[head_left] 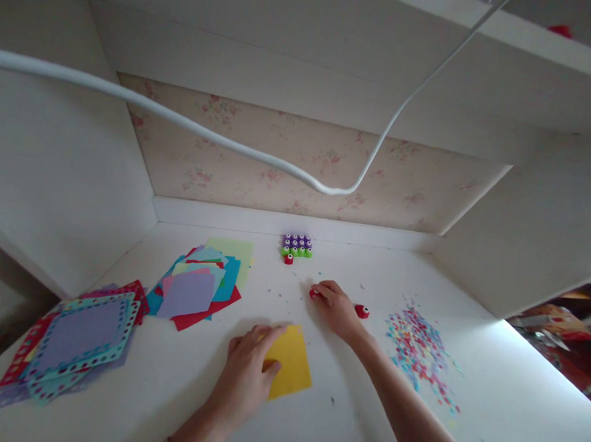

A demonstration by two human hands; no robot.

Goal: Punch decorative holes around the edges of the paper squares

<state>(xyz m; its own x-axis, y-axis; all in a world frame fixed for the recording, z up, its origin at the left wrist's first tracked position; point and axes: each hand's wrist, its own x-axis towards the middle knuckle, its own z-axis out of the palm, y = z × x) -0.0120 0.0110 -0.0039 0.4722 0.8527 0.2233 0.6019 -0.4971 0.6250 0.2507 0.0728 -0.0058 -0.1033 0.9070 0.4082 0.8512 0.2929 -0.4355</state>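
A square yellow sheet of paper [293, 364] lies on the white tabletop, in front of me. My left hand [252, 358] grips its left side, thumb on the paper and fingers along the upper left edge. Farther off and to the right, my right hand [334, 305] is closed around a small red craft paper punch [313, 293], mostly covered by the fingers. A second red punch [362, 311] rests just right of that wrist. Near the back wall, purple punches [298, 242] and green punches [297, 252] stand in tight rows, with one more red punch [288, 260] before them.
Coloured plain sheets [191, 294] are piled at the left. Closer on that side lie sheets with punched borders [83, 331]. Paper confetti [418, 345] is scattered at the right. A white cable [259, 155] hangs across the view, below a shelf [295, 61].
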